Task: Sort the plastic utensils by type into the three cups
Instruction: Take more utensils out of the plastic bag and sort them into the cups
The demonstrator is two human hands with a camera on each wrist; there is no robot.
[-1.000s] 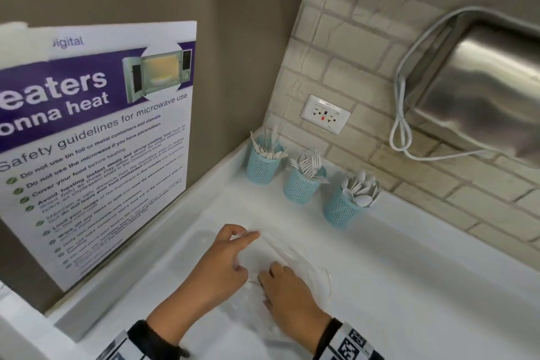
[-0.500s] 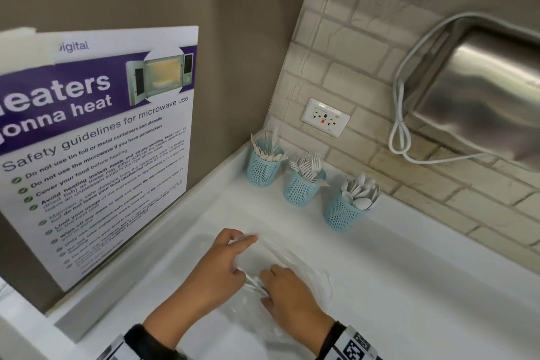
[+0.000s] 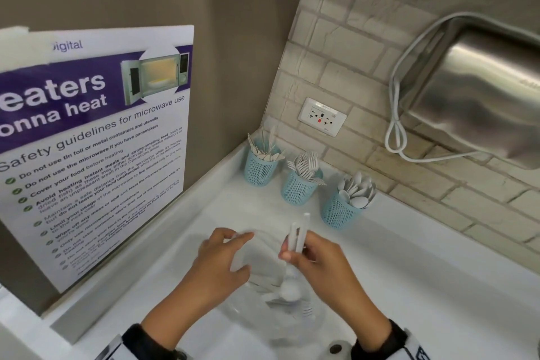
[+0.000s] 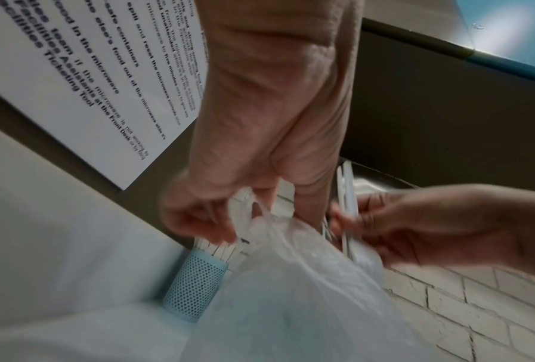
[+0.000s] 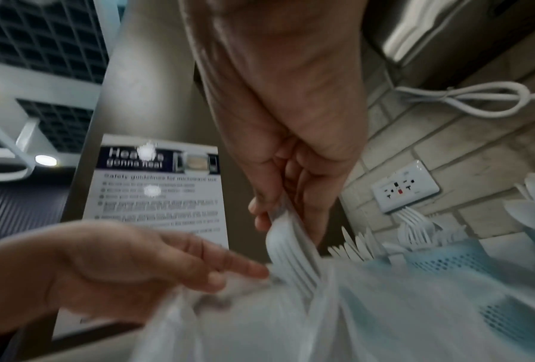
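step: pulling utensils from clear plastic bag (image 3: 271, 295) on white surface (image 3: 409, 286) | right hand (image 3: 318, 260) grip: fingers pinched round a few white utensils (image 3: 298, 235), handles up, spoon bowl visible, others unclear | left hand (image 3: 222, 260) grip: pinching bag mouth | next: likely separate types, spoon to spoon cup (image 3: 340, 212)

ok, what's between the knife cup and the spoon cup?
The fork cup stands between the knife cup and the spoon cup, all in a row along the brick wall; the head view shows it.
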